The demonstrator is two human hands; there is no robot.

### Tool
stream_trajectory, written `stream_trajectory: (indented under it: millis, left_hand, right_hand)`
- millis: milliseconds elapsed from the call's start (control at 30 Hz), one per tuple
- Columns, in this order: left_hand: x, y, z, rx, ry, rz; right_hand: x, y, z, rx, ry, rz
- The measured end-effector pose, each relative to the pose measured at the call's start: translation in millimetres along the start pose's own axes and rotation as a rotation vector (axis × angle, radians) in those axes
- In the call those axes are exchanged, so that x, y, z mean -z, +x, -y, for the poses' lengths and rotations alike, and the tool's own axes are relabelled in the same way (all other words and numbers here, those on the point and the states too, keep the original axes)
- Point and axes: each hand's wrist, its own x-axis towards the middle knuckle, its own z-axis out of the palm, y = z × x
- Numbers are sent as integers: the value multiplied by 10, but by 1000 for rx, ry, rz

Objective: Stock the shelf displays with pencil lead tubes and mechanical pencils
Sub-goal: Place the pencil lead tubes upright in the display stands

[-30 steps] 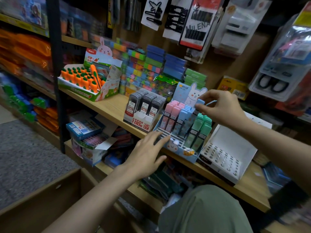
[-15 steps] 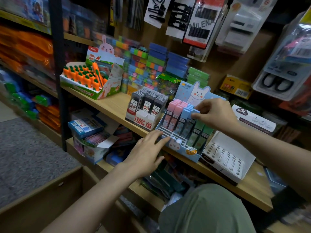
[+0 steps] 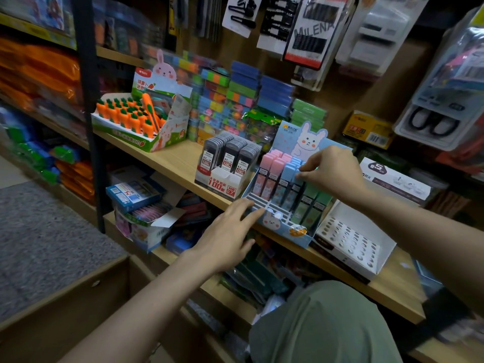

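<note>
Dim shop aisle: wooden shelves [image 3: 167, 159], black upright post [image 3: 87, 100], grey carpet [image 3: 47, 239], brown back wall [image 3: 366, 100].

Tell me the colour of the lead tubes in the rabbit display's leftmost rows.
Pink, seen in the head view: the leftmost lead tubes in the rabbit display have pink caps.

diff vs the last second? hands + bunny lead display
The right hand came down from above the bunny display onto the blue tubes, fingertips now pinching at their tops. The left hand stayed flat, fingers on the display's front left corner. The display, the grey lead box and the empty white tray did not shift.
</note>
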Motion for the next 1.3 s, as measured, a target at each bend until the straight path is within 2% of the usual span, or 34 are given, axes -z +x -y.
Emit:
stream_trajectory:
  millis: [133, 267, 333, 433, 500, 567, 667, 800, 967, 1100, 1300]
  left_hand:
    - [27, -65, 9, 30, -95, 36]
    - [101, -315, 35, 102, -317, -11]
    - [132, -511, 115, 215, -407, -5]
    - [96, -899, 338, 543, -578, 60]
    - [8, -1263, 532, 835, -758, 23]
    - [-86, -1720, 714, 1120, -822, -43]
    - [-226, -2408, 886, 1446, -782, -122]
    - [-514, -3086, 959, 1681, -589, -147]
    - [-1071, -3337, 885, 1807, -521, -34]
    - [-1434, -3267, 950, 1784, -473, 5]
    - [-1739, -3288, 1088, 1722, -286, -65]
  right_hand:
    - [70, 29, 57, -6, -37, 19]
    - [58, -194, 325, 182, 199, -117]
    - [-79, -431, 600, 288, 317, -89]
    - [-462, -815, 1052, 390, 470, 157]
    - [-823, -1050, 1316, 430, 519, 366]
    - [-1253, -1290, 1520, 426, 525, 556]
    - [-1894, -1707, 1733, 360, 532, 812]
    - [-2588, -2230, 1928, 300, 484, 992]
    - [-3219, -2640, 2004, 171, 412, 1094]
    - [-3573, -2828, 2011, 154, 368, 1128]
    - [-3871, -2961, 2294, 123, 446, 1101]
